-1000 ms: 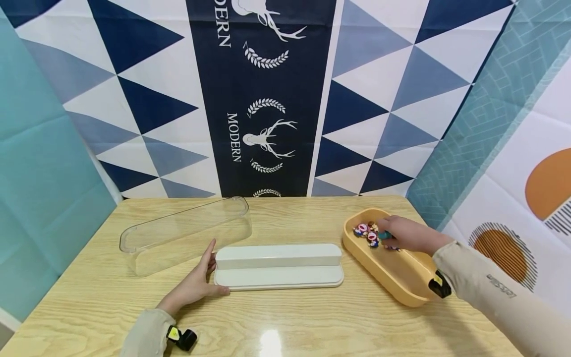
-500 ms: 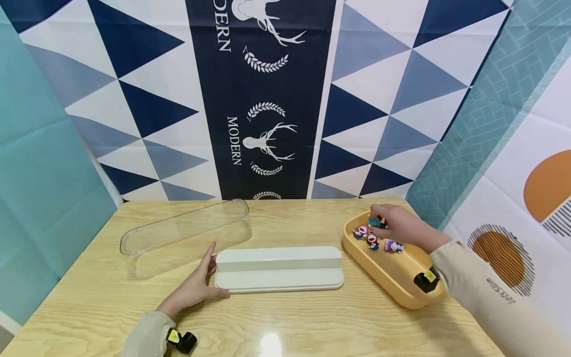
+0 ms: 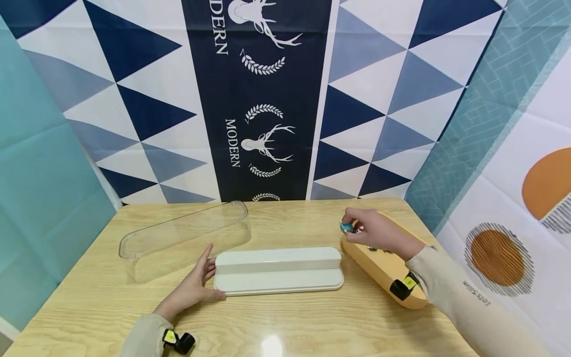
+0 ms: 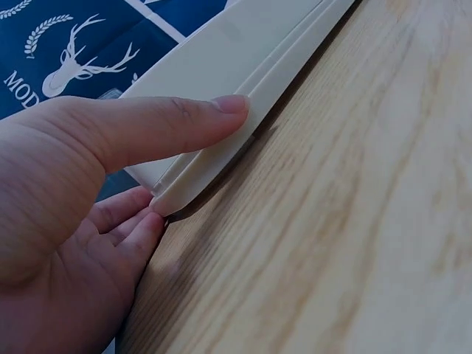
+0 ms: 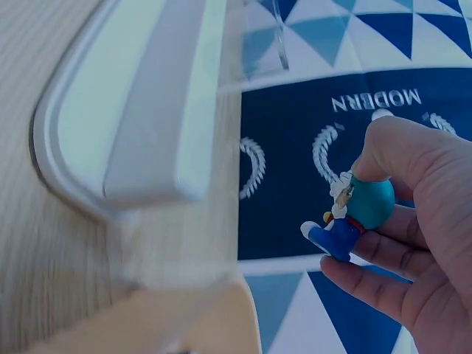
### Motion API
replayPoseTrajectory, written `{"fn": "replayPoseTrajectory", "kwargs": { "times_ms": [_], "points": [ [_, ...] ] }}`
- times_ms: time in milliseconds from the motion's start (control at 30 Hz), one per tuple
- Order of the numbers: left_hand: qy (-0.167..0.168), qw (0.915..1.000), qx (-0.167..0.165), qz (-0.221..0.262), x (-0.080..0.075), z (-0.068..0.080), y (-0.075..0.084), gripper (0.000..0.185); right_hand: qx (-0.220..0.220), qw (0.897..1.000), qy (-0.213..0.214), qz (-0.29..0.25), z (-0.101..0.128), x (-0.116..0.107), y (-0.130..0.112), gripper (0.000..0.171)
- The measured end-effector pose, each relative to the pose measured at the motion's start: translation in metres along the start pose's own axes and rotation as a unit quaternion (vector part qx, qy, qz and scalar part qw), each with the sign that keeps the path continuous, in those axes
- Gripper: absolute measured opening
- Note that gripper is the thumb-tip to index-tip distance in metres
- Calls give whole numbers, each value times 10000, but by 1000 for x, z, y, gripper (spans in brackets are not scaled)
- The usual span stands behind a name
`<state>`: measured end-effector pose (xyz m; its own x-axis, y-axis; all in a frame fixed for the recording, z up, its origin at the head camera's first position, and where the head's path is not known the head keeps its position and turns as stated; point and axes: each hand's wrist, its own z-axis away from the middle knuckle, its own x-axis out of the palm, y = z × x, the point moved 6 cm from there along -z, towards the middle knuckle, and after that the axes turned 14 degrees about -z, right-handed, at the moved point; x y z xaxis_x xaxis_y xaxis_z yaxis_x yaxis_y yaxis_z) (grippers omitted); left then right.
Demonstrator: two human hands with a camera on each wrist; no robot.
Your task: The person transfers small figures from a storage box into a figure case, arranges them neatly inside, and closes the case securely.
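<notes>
My right hand [image 3: 379, 232] pinches a small figurine [image 5: 361, 214] between thumb and fingers, above the left rim of the yellow-orange tray [image 3: 379, 267]. The figurine has a round teal part, blue legs and a white foot. Several other small figurines lie in the tray, mostly hidden behind the hand. My left hand [image 3: 196, 285] holds the left end of a long white stepped stand [image 3: 278, 278]. In the left wrist view its thumb [image 4: 177, 125] lies along the front edge, while the other fingers touch the end corner. The stand lies flat on the table.
A long clear plastic cover [image 3: 187, 238] stands at the back left, behind the left hand. The wooden table [image 3: 312, 327] ends at a patterned cloth backdrop [image 3: 267, 99]. Hanging cloths also border the left and right sides.
My right hand has lifted the teal figurine out of the tray and moved left with it to the tray's left rim. The left hand stays at the stand's end.
</notes>
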<state>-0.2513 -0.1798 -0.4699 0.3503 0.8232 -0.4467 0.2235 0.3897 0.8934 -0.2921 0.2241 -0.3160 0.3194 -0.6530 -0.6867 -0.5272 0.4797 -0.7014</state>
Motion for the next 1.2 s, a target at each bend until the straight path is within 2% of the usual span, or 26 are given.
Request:
{"fn": "replayPoseTrajectory", "kwargs": {
  "times_ms": [200,467,633,767,900,1100,1200],
  "points": [
    [42,10000,-7,54,-2,0,1,133,56,9987,-60,-512,-11,12,-8,14],
    [129,9998,-68,138,-4,-1,-1,132,-470,9928,247,-1073,-23,22,-11,14],
    [100,9999,9,89,-4,-1,-1,131,-423,9854,379,-1604,-28,33,-11,12],
    [78,9999,22,79,-2,-1,-2,130,-260,9771,333,-2085,-31,43,-13,9],
    [82,9999,-3,103,-1,-1,-3,129,-140,9641,334,-2630,-35,51,-14,6],
    [80,9998,-10,164,-1,-1,-3,129,-211,9443,345,-3265,-40,65,-14,6],
    [58,9998,0,192,-1,-1,-4,129,-189,9394,464,-3391,-42,72,-13,8]
  ]
}}
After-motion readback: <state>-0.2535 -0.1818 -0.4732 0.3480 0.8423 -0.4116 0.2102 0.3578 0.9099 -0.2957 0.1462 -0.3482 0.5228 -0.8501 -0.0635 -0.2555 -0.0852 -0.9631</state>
